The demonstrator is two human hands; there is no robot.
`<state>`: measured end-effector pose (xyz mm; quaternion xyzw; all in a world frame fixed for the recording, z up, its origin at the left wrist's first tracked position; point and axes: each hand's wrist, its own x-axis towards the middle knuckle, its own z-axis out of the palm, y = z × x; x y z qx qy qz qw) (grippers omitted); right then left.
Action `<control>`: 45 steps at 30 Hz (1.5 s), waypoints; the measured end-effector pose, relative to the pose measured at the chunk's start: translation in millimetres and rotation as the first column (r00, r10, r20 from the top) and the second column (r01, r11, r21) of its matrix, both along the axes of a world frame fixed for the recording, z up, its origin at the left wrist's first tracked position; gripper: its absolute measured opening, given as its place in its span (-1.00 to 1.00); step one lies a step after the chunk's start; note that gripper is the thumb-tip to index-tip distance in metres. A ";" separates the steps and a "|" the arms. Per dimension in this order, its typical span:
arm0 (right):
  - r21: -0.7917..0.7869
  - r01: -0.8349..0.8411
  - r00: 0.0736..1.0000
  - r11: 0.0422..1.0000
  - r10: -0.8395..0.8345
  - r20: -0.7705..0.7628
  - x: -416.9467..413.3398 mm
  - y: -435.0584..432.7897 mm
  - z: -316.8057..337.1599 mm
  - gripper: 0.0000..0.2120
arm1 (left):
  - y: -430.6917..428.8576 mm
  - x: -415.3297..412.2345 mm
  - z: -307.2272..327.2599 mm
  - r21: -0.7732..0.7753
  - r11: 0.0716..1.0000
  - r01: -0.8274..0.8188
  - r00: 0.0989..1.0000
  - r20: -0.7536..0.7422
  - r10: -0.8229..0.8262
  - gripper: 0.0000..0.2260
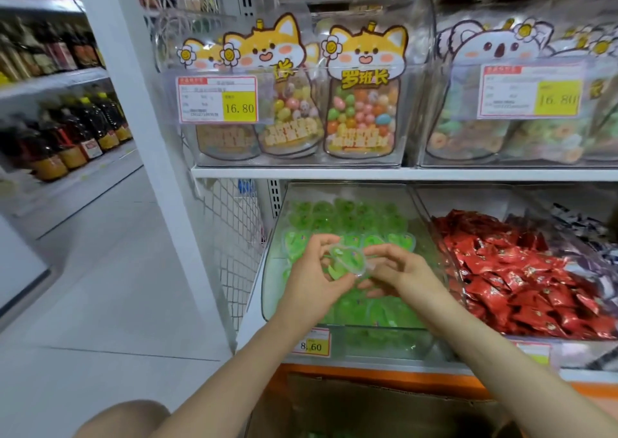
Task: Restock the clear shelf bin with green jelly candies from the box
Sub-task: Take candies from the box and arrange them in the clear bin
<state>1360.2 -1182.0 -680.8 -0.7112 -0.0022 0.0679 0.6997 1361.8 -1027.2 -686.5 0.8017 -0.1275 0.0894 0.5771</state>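
A yellow price tag (239,107) on the upper shelf's left-hand bin reads "16.80", and the tag (556,98) on the bin beside it reads the same. Behind the first tag stand fox-shaped pouches (364,103) printed "罗班长", filled with coloured egg-shaped sweets. The tag (311,346) at the front edge of the lower shelf reads "8.60".

The white shelf (334,172) stands in a shop aisle with a pale tiled floor (100,270). Dark bottles (83,130) with yellow labels line the racks across the aisle.

The clear shelf bin (351,192) sits at the left end of the lower shelf, holding rows of green jelly candies (337,217) in small sealed cups. Over the middle of the bin both hands hold one heart-shaped jelly cup (347,258). The left hand (312,277) has its fingers curled around the cup's left side, and the right hand (401,270) pinches its right rim. The neighbouring bin to the right is heaped with red foil-wrapped sweets (521,270). A brown cardboard box (368,404) stands open on the floor below the shelf's orange front edge; what it holds is too dark to tell.
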 end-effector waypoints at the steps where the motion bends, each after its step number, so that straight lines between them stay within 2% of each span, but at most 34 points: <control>1: -0.091 -0.002 0.997 0.996 0.010 0.083 -0.2 0.4 -0.1 -0.77 | 0.6 -0.6 0.0 0.020 0.999 -0.027 0.999 0.023 0.027 -0.55; 3: -0.185 -0.067 0.983 0.980 0.096 0.156 -3.4 0.8 0.6 -0.64 | 3.6 -0.9 0.0 0.076 0.996 -0.041 0.997 0.068 0.036 -0.50; 5: -0.208 -0.138 0.977 0.968 0.167 0.129 -9.8 1.3 3.2 -0.47 | 8.4 0.1 0.6 0.188 0.982 -0.025 0.995 0.095 0.007 -0.47; 7: -0.231 -0.131 0.978 0.964 0.164 0.132 -13.8 1.9 4.3 -0.41 | 11.8 0.4 -0.5 0.273 0.962 0.008 0.994 0.102 -0.037 -0.45; 10: -0.309 -0.079 0.972 0.948 0.142 0.185 -14.4 1.8 7.3 -0.43 | 13.6 -2.1 -1.7 0.243 0.968 0.058 0.995 0.063 -0.075 -0.39; 12: -0.385 -0.108 0.954 0.917 0.204 0.218 -13.9 1.8 9.7 -0.46 | 16.1 -4.6 -0.4 0.216 0.973 0.086 0.995 0.026 -0.094 -0.37; 16: -0.464 -0.147 0.924 0.874 0.289 0.252 -14.9 4.7 11.8 -0.44 | 20.4 -9.4 -0.2 0.212 0.973 0.093 0.994 0.045 -0.105 -0.45; 20: -0.552 0.002 0.912 0.834 0.225 0.344 -8.2 3.9 9.4 -0.46 | 29.3 -6.5 3.5 0.296 0.950 0.103 0.994 0.009 -0.110 -0.40; 22: -0.535 0.102 0.912 0.838 0.136 0.387 -2.0 -1.6 10.0 -0.47 | 39.4 -2.3 3.1 0.486 0.863 0.142 0.990 -0.047 -0.136 -0.41; 24: -0.525 0.146 0.911 0.839 0.093 0.403 2.0 -7.0 9.8 -0.48 | 45.7 -0.5 0.6 0.686 0.698 0.207 0.977 -0.106 -0.185 -0.47; 25: -0.529 0.149 0.910 0.836 0.094 0.404 2.7 -8.2 8.6 -0.49 | 46.8 -0.2 -1.0 0.732 0.643 0.228 0.971 -0.125 -0.202 -0.50; 26: -0.536 0.148 0.909 0.831 0.099 0.405 2.7 -8.3 7.2 -0.49 | 46.6 0.4 -2.3 0.742 0.625 0.242 0.968 -0.140 -0.207 -0.53; 31: -0.558 0.133 0.907 0.819 0.127 0.402 2.0 -2.9 0.9 -0.48 | 42.8 2.3 -4.6 0.706 0.687 0.170 0.984 -0.091 -0.150 -0.63; 34: -0.564 0.147 0.903 0.812 0.123 0.412 3.8 -0.8 -2.9 -0.48 | 45.9 -1.0 8.3 0.555 0.832 0.026 0.999 0.005 -0.034 -0.70; 36: -0.589 0.146 0.904 0.795 0.134 0.405 5.0 1.0 -6.4 -0.45 | 53.2 -3.2 18.7 0.423 0.906 -0.031 0.999 0.005 0.031 -0.76; 41: -0.685 0.149 0.881 0.713 0.219 0.420 9.2 18.8 -12.0 -0.38 | 73.5 -18.2 29.2 0.111 0.994 -0.021 0.976 -0.211 0.044 -0.87; 45: -0.723 0.168 0.849 0.670 0.275 0.451 19.2 48.2 -17.3 -0.44 | 90.5 -33.1 29.7 -0.214 0.976 -0.044 0.878 -0.474 -0.064 -0.82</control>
